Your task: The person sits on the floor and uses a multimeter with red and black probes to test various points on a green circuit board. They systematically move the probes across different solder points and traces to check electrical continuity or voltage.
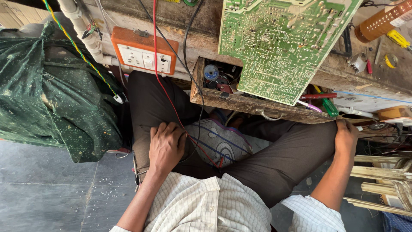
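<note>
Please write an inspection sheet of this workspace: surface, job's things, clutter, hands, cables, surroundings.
Surface: worn wooden bench, crowded.
Job's things: green circuit board lying over the open wooden drawer.
Clutter: screwdrivers and small parts in the drawer; brown spool on the bench.
Hands: left hand rests on the left thigh; right hand at the right knee, near the drawer; both hold nothing.
Cables: red wire and black wire hang across the lap.
Surroundings: orange socket box, green cloth, grey floor.

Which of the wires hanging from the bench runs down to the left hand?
The red wire: it reaches the left hand on the thigh, while the yellow-green twisted wire ends beside the green cloth.
</note>
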